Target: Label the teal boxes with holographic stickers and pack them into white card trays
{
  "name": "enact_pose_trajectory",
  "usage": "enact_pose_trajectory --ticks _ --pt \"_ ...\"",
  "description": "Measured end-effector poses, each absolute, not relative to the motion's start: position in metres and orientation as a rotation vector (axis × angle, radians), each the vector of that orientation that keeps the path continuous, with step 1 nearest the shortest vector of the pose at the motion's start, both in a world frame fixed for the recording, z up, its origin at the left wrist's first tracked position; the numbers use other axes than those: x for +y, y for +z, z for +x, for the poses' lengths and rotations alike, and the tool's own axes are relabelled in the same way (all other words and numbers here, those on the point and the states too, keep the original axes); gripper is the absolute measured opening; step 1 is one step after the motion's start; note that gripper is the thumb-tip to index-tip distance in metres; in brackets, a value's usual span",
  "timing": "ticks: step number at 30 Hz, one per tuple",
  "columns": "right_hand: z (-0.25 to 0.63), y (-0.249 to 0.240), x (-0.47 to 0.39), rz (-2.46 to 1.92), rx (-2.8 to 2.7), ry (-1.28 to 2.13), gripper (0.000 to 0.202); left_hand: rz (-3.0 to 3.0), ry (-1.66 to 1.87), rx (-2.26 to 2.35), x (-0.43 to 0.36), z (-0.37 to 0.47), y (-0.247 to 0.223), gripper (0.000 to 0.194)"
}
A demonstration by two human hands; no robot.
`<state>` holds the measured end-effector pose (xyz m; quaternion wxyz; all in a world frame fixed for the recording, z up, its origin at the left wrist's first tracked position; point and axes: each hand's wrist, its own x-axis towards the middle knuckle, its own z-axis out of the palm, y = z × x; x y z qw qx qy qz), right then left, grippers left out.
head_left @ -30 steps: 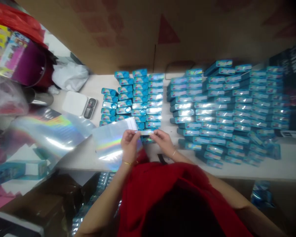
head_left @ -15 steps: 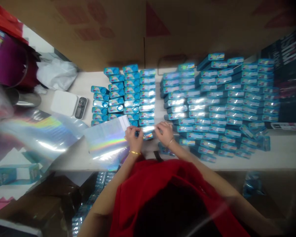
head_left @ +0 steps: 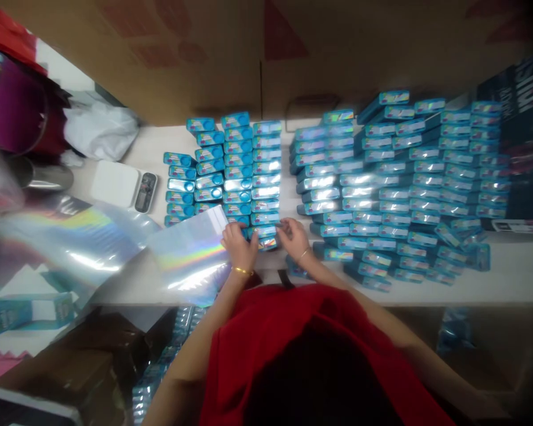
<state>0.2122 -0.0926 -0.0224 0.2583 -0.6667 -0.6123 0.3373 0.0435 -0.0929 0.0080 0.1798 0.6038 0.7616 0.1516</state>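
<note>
Small blue boxes stand in close rows on the table. Between my hands, at the near end of one row, is a small blue box (head_left: 265,231) with a pale strip on its upturned side. My left hand (head_left: 240,245) has thumb and fingers closed at its left end. At the right end, my right hand (head_left: 294,238) pinches with thumb and forefinger; the fingertips partly hide what they grip. Just nearer to me lies another blue box (head_left: 267,243). A shiny rainbow-sheened plastic bag (head_left: 190,251) lies flat beside my left hand.
A white scale (head_left: 115,184) sits to the left, near a white plastic bag (head_left: 100,131) and a metal cup (head_left: 48,176). More blue boxes (head_left: 395,207) fill the right side. Large cardboard (head_left: 204,71) walls the back. A dark printed box (head_left: 526,148) stands far right.
My fingers have shifted slightly at both ends of the box. The strip between them has lost its bright glare. The view has moved a little; the surrounding rows look the same.
</note>
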Motion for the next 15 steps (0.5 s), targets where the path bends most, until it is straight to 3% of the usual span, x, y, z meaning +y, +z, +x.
enact_pose_trajectory --ticks 9,15 --pt "0.206 -0.012 -0.112 -1.791 -1.976 0.99 0.046 2.254 0.086 1.654 -0.122 0.031 0.008 0.051" --pt "0.207 0.018 -0.014 -1.777 -2.019 0.558 0.044 2.41 -0.061 1.537 -0.098 0.042 0.003 0.088"
